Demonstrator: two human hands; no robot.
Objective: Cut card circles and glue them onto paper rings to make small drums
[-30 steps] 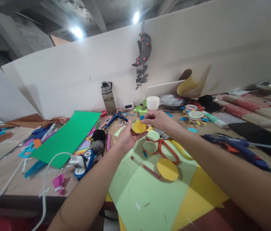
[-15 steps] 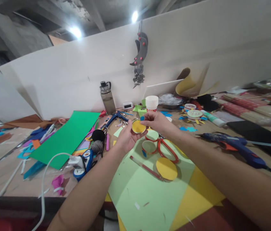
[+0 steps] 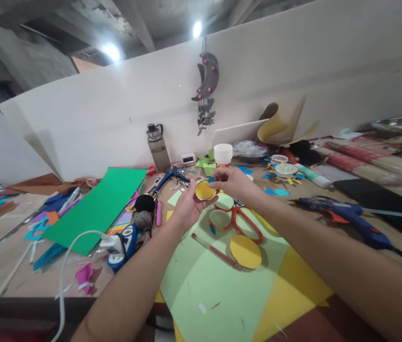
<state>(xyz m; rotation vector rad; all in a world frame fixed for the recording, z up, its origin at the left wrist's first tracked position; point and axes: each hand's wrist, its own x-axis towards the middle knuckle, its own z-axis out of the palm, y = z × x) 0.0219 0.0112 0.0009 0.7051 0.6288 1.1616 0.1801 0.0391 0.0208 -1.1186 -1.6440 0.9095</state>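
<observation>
My left hand (image 3: pixel 189 205) grips a shallow round piece with a yellow face (image 3: pixel 205 190) and a pale rim, perhaps the bottom of a paper cup. At its upper right edge, my right hand (image 3: pixel 232 183) pinches a small blue paper piece (image 3: pixel 211 180). Whether the blue piece touches the rim is hard to tell. Below the hands lie red-handled scissors (image 3: pixel 248 227), a pen with a reddish barrel (image 3: pixel 218 252) and a yellow paper circle (image 3: pixel 245 251). These rest on a light green sheet (image 3: pixel 218 294).
A blue glue gun (image 3: pixel 347 213) lies to the right beside a black slab (image 3: pixel 389 202). Stacked paper cups (image 3: pixel 223 154) and a bottle (image 3: pixel 158 151) stand at the back. On the left are a green sheet (image 3: pixel 104 204) and a power strip (image 3: pixel 127 247) with a white cable.
My right fingers have shifted slightly at the yellow-faced piece's edge, still holding the blue paper. The left hand keeps its grip. The whole view has moved a little.
</observation>
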